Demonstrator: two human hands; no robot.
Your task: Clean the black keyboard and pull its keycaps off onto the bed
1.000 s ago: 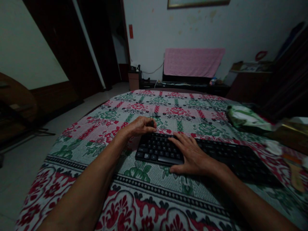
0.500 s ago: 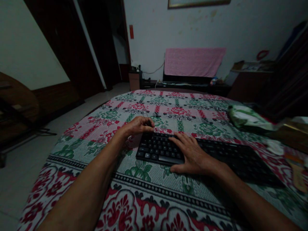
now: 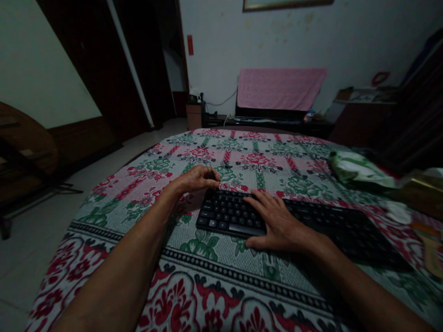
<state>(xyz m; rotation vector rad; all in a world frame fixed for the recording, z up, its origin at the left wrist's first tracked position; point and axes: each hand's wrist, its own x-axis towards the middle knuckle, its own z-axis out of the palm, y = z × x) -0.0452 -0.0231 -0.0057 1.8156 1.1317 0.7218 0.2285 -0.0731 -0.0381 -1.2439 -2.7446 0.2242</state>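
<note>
"How is your left hand?"

"My left hand [image 3: 196,179], near the middle of the frame, has thumb and fingers closed together on a small dark thing [image 3: 209,174]. Most of that is hidden, so I can't tell what it is. The hand is by the upper left corner of the keyboard [image 3: 221,213]."

"And the right?"

"My right hand [image 3: 278,226] lies across the keyboard, right of centre, fingers apart, thumb down by the near edge."

"Where is the keyboard?"

"On the flowered tablecloth [image 3: 199,246], stretching from mid-frame towards the lower right."

"What's around it?"

"At the right of the frame, a green-and-white packet [image 3: 360,167], with a crumpled white thing [image 3: 398,212] just below it. Up top, right of centre, a pink cloth [image 3: 282,87] hangs in front of the wall [image 3: 214,55]."
</note>
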